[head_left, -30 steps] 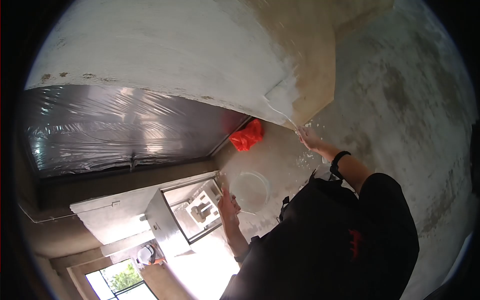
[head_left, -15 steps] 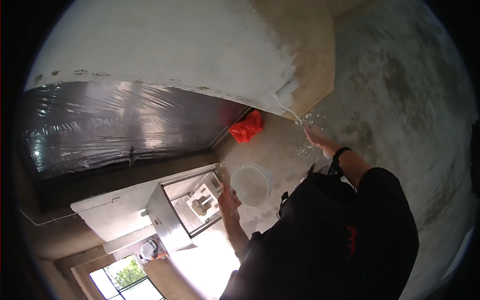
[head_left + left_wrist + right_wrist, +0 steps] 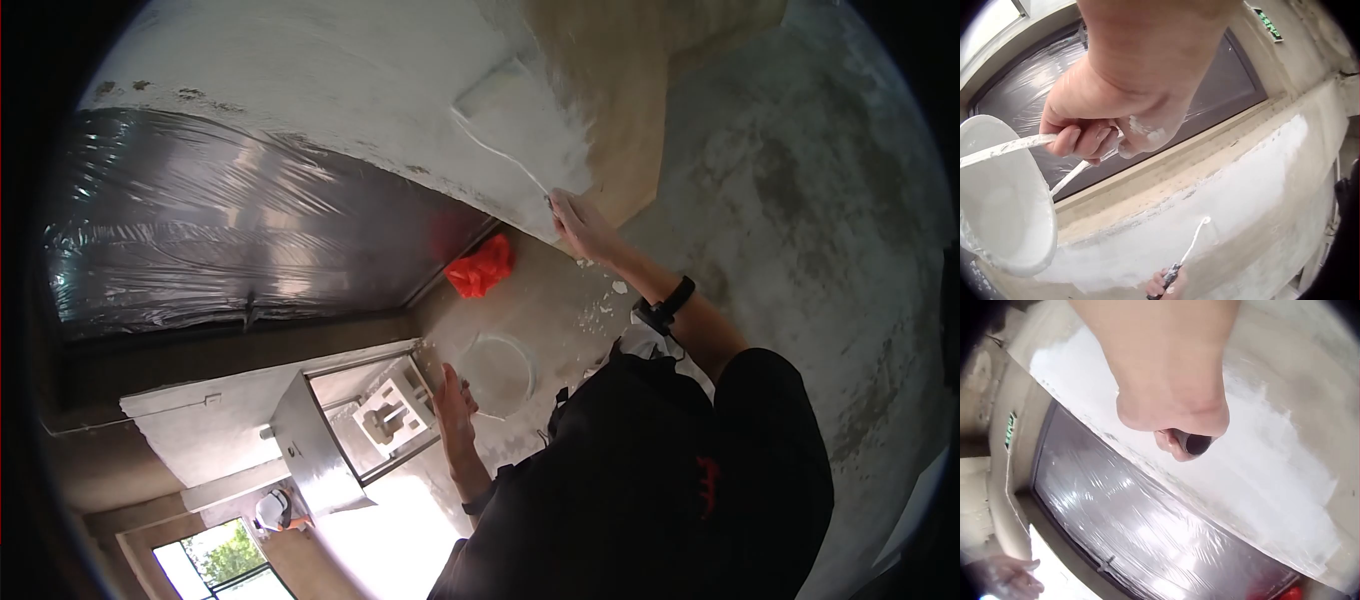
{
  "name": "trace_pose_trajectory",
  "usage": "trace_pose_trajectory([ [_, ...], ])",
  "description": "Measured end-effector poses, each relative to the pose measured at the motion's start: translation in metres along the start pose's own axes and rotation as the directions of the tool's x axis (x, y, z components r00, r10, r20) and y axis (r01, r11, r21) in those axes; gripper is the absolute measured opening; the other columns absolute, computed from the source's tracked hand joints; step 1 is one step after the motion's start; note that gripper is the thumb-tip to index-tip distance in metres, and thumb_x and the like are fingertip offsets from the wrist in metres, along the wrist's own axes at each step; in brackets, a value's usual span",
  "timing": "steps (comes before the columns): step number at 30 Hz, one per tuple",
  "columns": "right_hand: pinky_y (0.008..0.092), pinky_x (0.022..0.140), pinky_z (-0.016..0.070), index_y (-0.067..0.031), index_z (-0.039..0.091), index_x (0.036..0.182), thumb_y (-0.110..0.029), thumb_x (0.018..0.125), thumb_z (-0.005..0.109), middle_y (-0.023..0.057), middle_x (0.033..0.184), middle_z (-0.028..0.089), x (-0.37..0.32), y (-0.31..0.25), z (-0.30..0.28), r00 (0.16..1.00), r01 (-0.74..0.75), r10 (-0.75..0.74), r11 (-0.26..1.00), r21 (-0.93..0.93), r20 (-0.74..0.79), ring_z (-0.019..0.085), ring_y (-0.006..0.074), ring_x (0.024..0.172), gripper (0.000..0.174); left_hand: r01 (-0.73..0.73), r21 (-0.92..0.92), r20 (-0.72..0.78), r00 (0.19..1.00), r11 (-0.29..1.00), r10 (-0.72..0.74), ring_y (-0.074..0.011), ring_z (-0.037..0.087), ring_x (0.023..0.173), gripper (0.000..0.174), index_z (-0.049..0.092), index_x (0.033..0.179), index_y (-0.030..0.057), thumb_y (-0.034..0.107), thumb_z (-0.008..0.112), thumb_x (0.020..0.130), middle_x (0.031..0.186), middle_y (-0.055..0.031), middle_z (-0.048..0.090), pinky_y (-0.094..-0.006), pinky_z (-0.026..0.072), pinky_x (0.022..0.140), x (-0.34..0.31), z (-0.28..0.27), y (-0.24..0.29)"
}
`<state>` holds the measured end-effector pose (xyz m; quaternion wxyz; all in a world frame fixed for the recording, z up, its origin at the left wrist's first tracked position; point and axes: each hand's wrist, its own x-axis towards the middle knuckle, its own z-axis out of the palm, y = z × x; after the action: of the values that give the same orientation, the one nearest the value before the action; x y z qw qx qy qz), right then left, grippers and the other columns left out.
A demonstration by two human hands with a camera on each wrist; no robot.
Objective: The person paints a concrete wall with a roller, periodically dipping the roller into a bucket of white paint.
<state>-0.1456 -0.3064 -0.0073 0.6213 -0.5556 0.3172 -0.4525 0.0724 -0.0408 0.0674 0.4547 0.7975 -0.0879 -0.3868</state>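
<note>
My right hand grips the dark handle of a paint roller, whose hollow end shows in the right wrist view. The roller's white wire frame leads up to the roller head, which lies against the white-painted part of the wall. In the left wrist view, the fingers of my left hand curl round the white, paint-smeared bail of a white bucket. The bucket hangs beside that hand in the head view.
Plastic film covers a dark framed panel beside the wall. A red bag lies on the floor by its corner. Pale splatters dot the concrete floor. At the lower left are an open door, a person in a white helmet and a window.
The roller first shifted towards the brown edge of the wall, then moved up and left across the white area, with my right hand following. My left hand has barely moved.
</note>
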Motion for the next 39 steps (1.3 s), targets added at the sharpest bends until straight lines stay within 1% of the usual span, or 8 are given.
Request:
trace_pose_trajectory([
  [5,0.0262,0.053,0.0331,-0.0059,0.039,0.074,-0.035,0.099,0.032,-0.0009,0.064,0.035,0.043,-0.069,0.008,0.985,0.168,-0.167,0.986,-0.01,0.043,0.034,0.009,0.057,0.039,0.034,0.024,-0.01,0.999,0.999,-0.034,-0.0044,0.029,0.041,0.048,0.05,0.071,0.0058,0.05,0.051,0.091,0.053,0.0046,0.035,-0.0204,0.0239,0.038,0.002,0.002,0.004],
  [7,0.0259,0.053,0.0328,-0.006,0.037,0.074,-0.035,0.099,0.031,0.0001,0.066,0.034,0.058,-0.101,0.014,0.975,0.217,-0.215,0.976,-0.032,0.064,0.035,0.0098,0.059,0.038,-0.028,0.04,0.037,0.999,0.999,0.027,-0.0044,0.025,0.037,0.055,0.049,0.071,0.0056,0.058,0.052,0.086,0.047,0.007,0.029,-0.0208,0.0222,0.036,0.005,0.0,0.001],
  [15,0.0305,0.05,0.0326,-0.0085,0.035,0.066,-0.049,0.095,0.028,-0.0004,0.054,0.036,0.105,-0.24,0.058,0.884,0.464,-0.464,0.865,-0.191,0.049,0.033,0.0108,0.05,0.051,-0.043,0.093,0.04,0.998,0.995,0.04,-0.0045,0.029,0.041,0.052,0.053,0.075,0.0016,0.052,0.05,0.091,0.052,0.0051,0.033,-0.0211,0.0249,0.039,0.001,0.001,0.012],
  [19,0.031,0.05,0.0336,-0.0098,0.035,0.064,-0.05,0.096,0.028,-0.001,0.051,0.035,0.125,-0.271,0.074,0.83,0.555,-0.555,0.809,-0.195,0.056,0.033,0.0109,0.048,0.052,-0.048,0.123,0.067,0.997,0.991,0.04,-0.0044,0.03,0.041,0.053,0.052,0.075,0.0017,0.053,0.05,0.09,0.052,0.0053,0.033,-0.0213,0.0251,0.038,0.006,0.002,0.013],
  [22,0.0298,0.047,0.0328,-0.0101,0.036,0.063,-0.051,0.095,0.028,-0.0012,0.051,0.035,0.129,-0.264,0.077,0.784,0.619,-0.619,0.77,-0.154,0.05,0.033,0.01,0.048,0.053,-0.003,0.094,0.092,0.996,0.996,-0.005,-0.0045,0.031,0.041,0.053,0.051,0.074,0.0024,0.053,0.05,0.09,0.052,0.0051,0.034,-0.0211,0.0254,0.038,0.008,0.003,0.016],
  [24,0.0275,0.044,0.0308,-0.0104,0.037,0.064,-0.05,0.096,0.028,-0.0019,0.052,0.036,0.117,-0.247,0.07,0.905,0.421,-0.412,0.903,-0.083,0.103,0.032,0.0088,0.047,0.052,0.006,0.071,0.086,0.996,0.997,-0.012,-0.0045,0.031,0.041,0.052,0.051,0.074,0.0027,0.053,0.051,0.089,0.052,0.005,0.034,-0.021,0.0256,0.038,0.007,0.005,0.016],
  [32,0.0269,0.052,0.0338,-0.0066,0.043,0.072,-0.038,0.098,0.034,-0.0018,0.061,0.038,0.06,-0.114,0.05,0.982,0.174,-0.173,0.985,-0.011,0.073,0.035,0.0083,0.057,0.041,-0.006,0.083,0.119,0.993,0.997,-0.004,-0.0045,0.031,0.042,0.051,0.052,0.073,0.0038,0.052,0.052,0.089,0.053,0.0049,0.035,-0.0214,0.0263,0.038,0.014,0.011,0.009],
  [39,0.0272,0.051,0.034,-0.0062,0.043,0.071,-0.036,0.098,0.033,-0.0021,0.06,0.037,0.002,0.008,0.03,1.0,-0.025,0.025,1.0,-0.009,0.014,0.036,0.0086,0.055,0.041,0.035,0.083,0.124,0.991,0.996,-0.046,-0.0043,0.031,0.042,0.051,0.052,0.072,0.0042,0.052,0.052,0.089,0.053,0.0052,0.035,-0.0215,0.0256,0.038,0.018,0.009,0.006],
])
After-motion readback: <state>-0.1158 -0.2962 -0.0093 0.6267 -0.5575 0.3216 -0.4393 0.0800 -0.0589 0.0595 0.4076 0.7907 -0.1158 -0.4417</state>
